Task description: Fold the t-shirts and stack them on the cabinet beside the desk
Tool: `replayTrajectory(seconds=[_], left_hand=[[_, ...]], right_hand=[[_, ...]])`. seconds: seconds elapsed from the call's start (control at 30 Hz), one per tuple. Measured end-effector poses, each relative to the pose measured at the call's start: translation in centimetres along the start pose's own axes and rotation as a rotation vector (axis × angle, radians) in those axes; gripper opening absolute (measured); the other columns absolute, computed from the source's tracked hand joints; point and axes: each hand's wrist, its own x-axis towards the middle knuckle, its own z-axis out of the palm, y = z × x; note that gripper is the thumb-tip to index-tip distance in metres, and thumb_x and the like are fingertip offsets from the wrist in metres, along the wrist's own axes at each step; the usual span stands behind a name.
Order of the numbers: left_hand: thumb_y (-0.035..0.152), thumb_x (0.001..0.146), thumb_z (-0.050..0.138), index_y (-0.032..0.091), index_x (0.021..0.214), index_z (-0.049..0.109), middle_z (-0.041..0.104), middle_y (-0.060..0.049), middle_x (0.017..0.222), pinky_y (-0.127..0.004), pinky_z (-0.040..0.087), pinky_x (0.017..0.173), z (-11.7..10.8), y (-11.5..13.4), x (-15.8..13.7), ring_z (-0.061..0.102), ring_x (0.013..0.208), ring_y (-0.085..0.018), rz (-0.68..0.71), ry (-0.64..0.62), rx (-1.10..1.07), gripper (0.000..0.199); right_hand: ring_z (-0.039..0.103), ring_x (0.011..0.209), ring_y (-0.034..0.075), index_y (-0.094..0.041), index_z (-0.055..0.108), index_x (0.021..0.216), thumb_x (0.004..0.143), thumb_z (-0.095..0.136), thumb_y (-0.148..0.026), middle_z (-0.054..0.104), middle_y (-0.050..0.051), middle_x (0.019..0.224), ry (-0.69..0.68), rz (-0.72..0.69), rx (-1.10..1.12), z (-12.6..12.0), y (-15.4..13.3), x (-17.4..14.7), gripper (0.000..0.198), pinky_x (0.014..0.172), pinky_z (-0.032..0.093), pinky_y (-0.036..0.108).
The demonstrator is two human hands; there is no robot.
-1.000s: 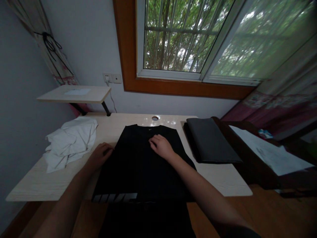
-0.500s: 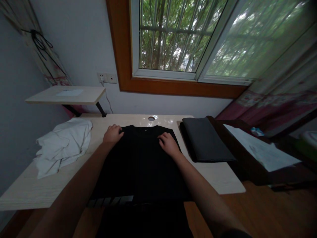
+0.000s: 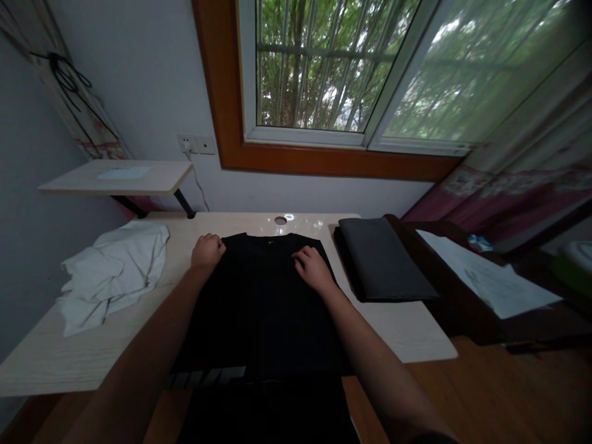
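Note:
A black T-shirt (image 3: 263,302) is spread flat on the pale wooden desk (image 3: 407,333), its neckline toward the window and its lower part near my body. My left hand (image 3: 208,251) is closed at the shirt's upper left edge, by the shoulder, with the fingers curled in on the fabric. Over the upper right of the shirt, my right hand (image 3: 312,268) has its fingers bent and thumb drawn toward them, gripping the cloth. The fingertips of both hands are partly hidden against the dark fabric.
A crumpled white cloth (image 3: 118,265) lies at the left, below a small raised shelf (image 3: 157,179). Folded dark-grey material (image 3: 388,262) sits to the right of the shirt. Beyond it, white paper (image 3: 490,277) rests on a dark surface. The window (image 3: 324,74) is behind the desk.
My left hand's thumb and fingers have curled tighter at the shirt's edge. My right hand stays nearly still on the fabric. The view has shifted slightly.

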Motion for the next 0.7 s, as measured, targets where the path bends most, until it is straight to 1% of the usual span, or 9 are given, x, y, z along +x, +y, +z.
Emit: replayTrajectory(seconds=[0.13, 0.2, 0.27, 0.37, 0.43, 0.5, 0.6, 0.7], left_hand=[[0.023, 0.089, 0.052, 0.018, 0.092, 0.068, 0.067, -0.012, 0.097, -0.041, 0.048, 0.095, 0.0, -0.1, -0.3, 0.060, 0.097, -0.028, -0.046, 0.041, 0.000, 0.018], [0.022, 0.089, 0.051, 0.018, 0.096, 0.068, 0.065, -0.013, 0.101, -0.043, 0.049, 0.093, -0.3, 0.1, -0.6, 0.059, 0.100, -0.029, -0.053, 0.074, 0.008, 0.019], [0.023, 0.089, 0.052, 0.018, 0.101, 0.068, 0.064, -0.015, 0.106, -0.045, 0.049, 0.093, -0.8, 0.6, -1.1, 0.057, 0.105, -0.032, -0.025, 0.130, 0.027, 0.021], [0.025, 0.091, 0.050, 0.017, 0.109, 0.067, 0.063, -0.016, 0.112, -0.046, 0.049, 0.096, -1.4, 2.0, -1.9, 0.057, 0.110, -0.033, 0.087, 0.188, 0.024, 0.027], [0.025, 0.092, 0.048, 0.016, 0.116, 0.067, 0.064, -0.015, 0.117, -0.044, 0.048, 0.100, -1.3, 3.0, -2.6, 0.058, 0.113, -0.031, 0.166, 0.188, -0.017, 0.031], [0.026, 0.094, 0.046, 0.014, 0.125, 0.064, 0.063, -0.016, 0.127, -0.043, 0.045, 0.107, -0.6, 3.9, -3.4, 0.057, 0.122, -0.030, 0.215, 0.178, -0.053, 0.038], [0.032, 0.098, 0.041, 0.006, 0.137, 0.057, 0.055, -0.019, 0.146, -0.044, 0.036, 0.118, 0.9, 4.7, -4.7, 0.047, 0.138, -0.030, 0.234, 0.128, -0.058, 0.049], [0.038, 0.101, 0.036, 0.004, 0.144, 0.050, 0.046, -0.020, 0.155, -0.047, 0.031, 0.121, 1.8, 4.6, -5.5, 0.039, 0.146, -0.031, 0.225, 0.038, -0.035, 0.057]], right_hand=[[0.054, 0.101, 0.024, -0.022, 0.071, 0.113, 0.097, 0.054, -0.020, 0.063, 0.008, 0.106, -0.003, 0.010, 0.003, 0.1, 0.0, 0.0, 0.023, 0.092, 0.049, 0.037], [0.054, 0.102, 0.024, -0.022, 0.071, 0.113, 0.097, 0.054, -0.020, 0.063, 0.008, 0.106, -0.002, 0.009, 0.002, 0.1, 0.0, 0.0, 0.023, 0.092, 0.048, 0.037], [0.054, 0.102, 0.024, -0.021, 0.071, 0.113, 0.097, 0.055, -0.020, 0.062, 0.008, 0.106, -0.002, 0.005, 0.001, 0.1, 0.1, 0.1, 0.023, 0.092, 0.048, 0.036], [0.054, 0.101, 0.024, -0.021, 0.070, 0.113, 0.096, 0.055, -0.019, 0.062, 0.008, 0.106, -0.003, 0.001, -0.008, 0.1, 0.1, 0.1, 0.023, 0.093, 0.048, 0.036], [0.054, 0.101, 0.024, -0.020, 0.070, 0.114, 0.096, 0.054, -0.019, 0.062, 0.009, 0.107, 0.009, 0.008, -0.023, 0.1, 0.0, 0.0, 0.024, 0.093, 0.048, 0.036], [0.054, 0.103, 0.025, -0.020, 0.068, 0.117, 0.096, 0.054, -0.020, 0.062, 0.009, 0.110, 0.036, 0.038, -0.052, 0.1, -0.1, 0.0, 0.026, 0.094, 0.047, 0.036], [0.053, 0.107, 0.026, -0.018, 0.065, 0.124, 0.095, 0.055, -0.021, 0.060, 0.012, 0.117, 0.098, 0.142, -0.125, 0.1, -0.1, -0.2, 0.031, 0.097, 0.046, 0.038], [0.052, 0.112, 0.028, -0.014, 0.061, 0.129, 0.095, 0.053, -0.021, 0.060, 0.015, 0.122, 0.146, 0.247, -0.187, 0.4, -0.1, -0.4, 0.036, 0.100, 0.045, 0.040]])
